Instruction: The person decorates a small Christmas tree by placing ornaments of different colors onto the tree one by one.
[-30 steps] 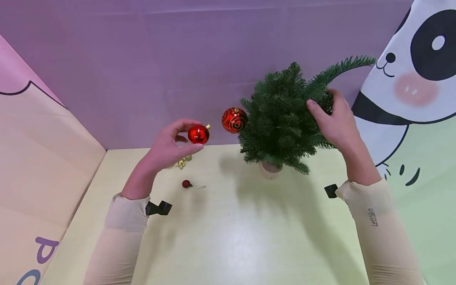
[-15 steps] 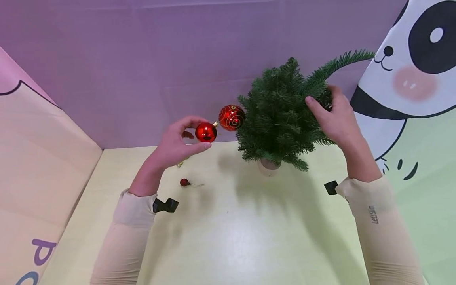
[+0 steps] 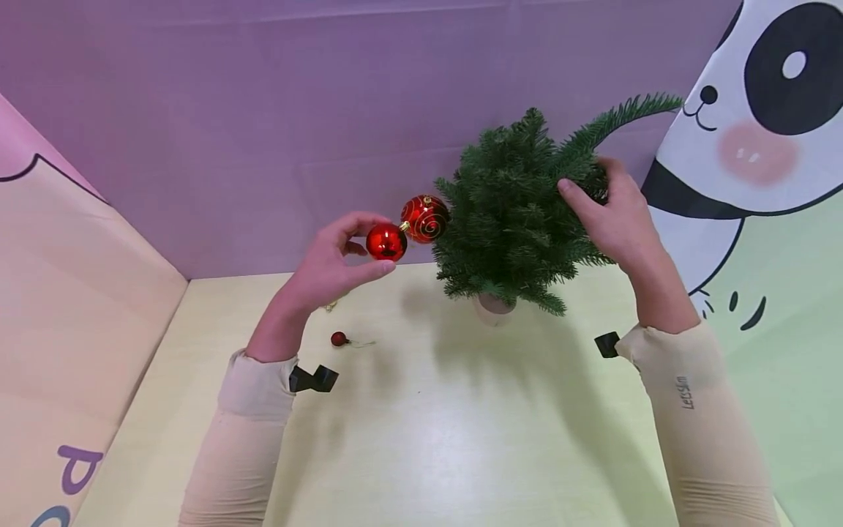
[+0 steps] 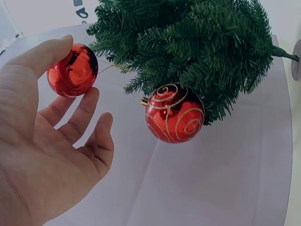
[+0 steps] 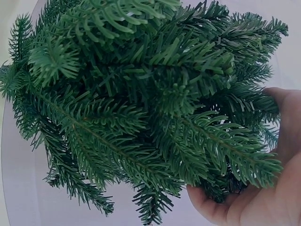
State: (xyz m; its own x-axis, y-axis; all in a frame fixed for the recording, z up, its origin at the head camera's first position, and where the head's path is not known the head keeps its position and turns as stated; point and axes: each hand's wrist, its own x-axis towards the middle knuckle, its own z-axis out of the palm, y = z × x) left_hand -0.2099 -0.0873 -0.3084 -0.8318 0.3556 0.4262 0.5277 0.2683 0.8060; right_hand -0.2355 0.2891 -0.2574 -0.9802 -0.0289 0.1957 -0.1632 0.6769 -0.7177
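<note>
A plain shiny red bauble (image 3: 386, 242) with a gold cap is pinched between the thumb and fingers of my left hand (image 3: 324, 271). Beside it, a larger red bauble with gold swirls (image 3: 424, 219) hangs at the left side of a small green Christmas tree (image 3: 507, 212). In the left wrist view, a thin loop runs from the plain bauble (image 4: 73, 70) towards the branches. My right hand (image 3: 622, 223) grips the tree's right side, its fingers partly hidden among the branches (image 5: 221, 141). The tree's pale base (image 3: 490, 313) stands on the table.
A small dark red ball (image 3: 339, 339) with a string lies on the pale table (image 3: 428, 439), left of the middle. Just behind it, a gold ornament (image 3: 331, 306) shows partly below my left hand. A purple backdrop (image 3: 263, 132) rises behind, and a panda-printed sheet (image 3: 757, 154) stands right.
My left hand has moved right with the plain red bauble, bringing it close to the swirled one. The right hand keeps its grip on the tree. The whole head view shifts slightly.
</note>
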